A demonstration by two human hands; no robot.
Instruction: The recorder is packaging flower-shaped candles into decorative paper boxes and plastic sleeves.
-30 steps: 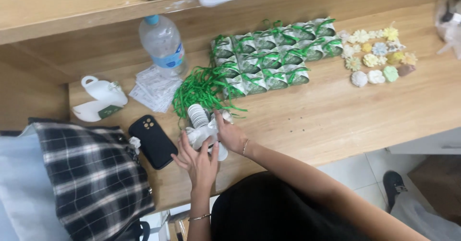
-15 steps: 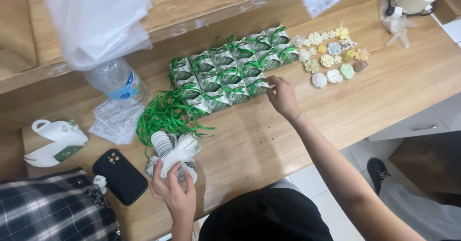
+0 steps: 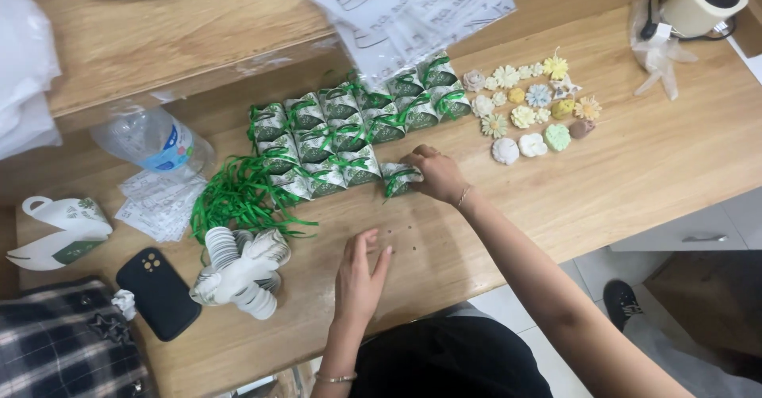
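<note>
Right hand (image 3: pixel 435 174) is closed on a small green-ribboned box (image 3: pixel 398 177), fingers curled over its right end. Box sits on the table (image 3: pixel 651 168), at the right end of the nearest row of the box block (image 3: pixel 349 124), just apart from its neighbour.

Left hand (image 3: pixel 359 280) is open, palm down, fingers spread flat on the table, holding nothing. It is toward the near table edge from the box block, well apart from it.

Relative to the box block:
- loose green ribbon pile (image 3: pixel 238 196) touching its left end
- white stack of flat blanks (image 3: pixel 238 269) on the near side of the ribbon, left of the left hand
- black phone (image 3: pixel 157 292) further left
- water bottle (image 3: pixel 151 140) lying on its side to the left, paper slips (image 3: pixel 159 201) just beside it
- small pastel flower shapes (image 3: pixel 532 108) clustered to the right
- tape roll (image 3: pixel 702 1) far right corner
- printed plastic sheets (image 3: pixel 405 9) overhang the back row
</note>
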